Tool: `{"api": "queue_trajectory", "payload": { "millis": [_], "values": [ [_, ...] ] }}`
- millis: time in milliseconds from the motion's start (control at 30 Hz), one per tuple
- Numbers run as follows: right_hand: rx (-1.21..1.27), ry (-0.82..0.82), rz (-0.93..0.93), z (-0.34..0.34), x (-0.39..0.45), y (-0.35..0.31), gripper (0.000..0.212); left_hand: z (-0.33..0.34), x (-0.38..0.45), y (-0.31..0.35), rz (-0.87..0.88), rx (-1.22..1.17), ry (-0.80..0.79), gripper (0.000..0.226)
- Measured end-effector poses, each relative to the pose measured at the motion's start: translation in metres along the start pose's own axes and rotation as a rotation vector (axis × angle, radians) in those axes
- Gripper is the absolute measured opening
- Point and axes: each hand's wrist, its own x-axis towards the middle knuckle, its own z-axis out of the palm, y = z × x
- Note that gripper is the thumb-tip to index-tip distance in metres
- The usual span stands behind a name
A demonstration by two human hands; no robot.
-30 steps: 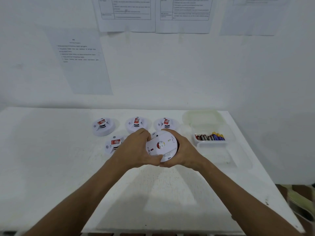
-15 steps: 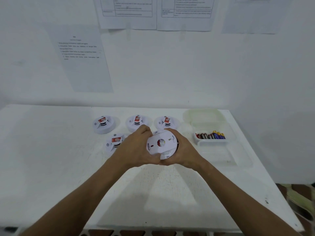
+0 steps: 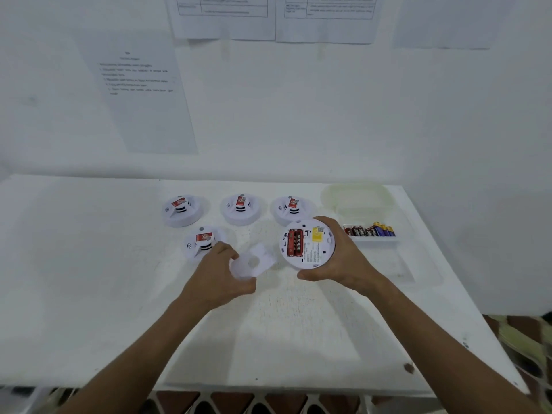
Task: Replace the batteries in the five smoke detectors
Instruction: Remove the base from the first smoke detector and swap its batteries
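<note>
My right hand (image 3: pixel 343 258) grips a round white smoke detector (image 3: pixel 310 246) with its back toward me; red batteries (image 3: pixel 294 242) sit in its uncovered compartment beside a yellow label. My left hand (image 3: pixel 218 276) holds the white back cover (image 3: pixel 254 261), pulled away to the left of the detector. Three detectors stand in a back row: left (image 3: pixel 180 209), middle (image 3: pixel 241 208), right (image 3: pixel 291 208). Another one (image 3: pixel 203 242) sits in front of them, just beyond my left hand.
A clear plastic box (image 3: pixel 370 239) with several loose batteries (image 3: pixel 370 230) stands at the right, its lid (image 3: pixel 355 194) behind it. The white table (image 3: pixel 89 279) ends at a near edge and at a right edge. Paper sheets (image 3: pixel 140 94) hang on the wall.
The back cover has come off the detector. My left hand has carried it to the left, while my right hand keeps the detector, its battery compartment now exposed.
</note>
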Motion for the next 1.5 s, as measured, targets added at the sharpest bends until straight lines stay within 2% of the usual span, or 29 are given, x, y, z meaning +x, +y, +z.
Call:
{"api": "queue_trajectory", "payload": {
  "millis": [100,233,300,433,567,733,1000,1233,1500],
  "values": [
    [-0.007,-0.012,0.007,-0.001,-0.002,-0.001,0.096,0.014,-0.002,-0.005,0.016,0.02,-0.121,0.044],
    [-0.021,-0.035,0.014,0.002,-0.006,-0.002,0.094,0.016,-0.003,-0.008,0.073,0.053,-0.167,0.04],
    [-0.027,-0.053,0.024,0.003,-0.009,-0.003,0.094,0.013,-0.002,-0.005,0.092,0.07,-0.166,0.031],
    [-0.039,-0.095,0.043,0.004,-0.014,-0.009,0.092,-0.016,0.003,0.022,0.149,-0.053,-0.095,0.058],
    [-0.041,-0.129,0.017,0.007,-0.013,-0.016,0.092,-0.041,0.009,0.055,0.263,-0.111,-0.258,0.062],
    [-0.032,-0.128,-0.031,0.015,-0.011,-0.02,0.094,-0.048,0.012,0.069,0.321,-0.049,-0.286,0.049],
    [-0.05,-0.117,-0.056,0.02,-0.009,-0.018,0.095,-0.048,0.015,0.073,0.339,0.051,-0.267,0.048],
    [-0.052,-0.122,-0.058,0.016,-0.004,-0.017,0.095,-0.046,0.026,0.084,0.365,0.184,-0.302,0.035],
    [-0.07,-0.122,-0.068,-0.015,-0.004,-0.013,0.094,-0.033,0.032,0.111,0.461,0.388,-0.28,0.038]
  ]
}}
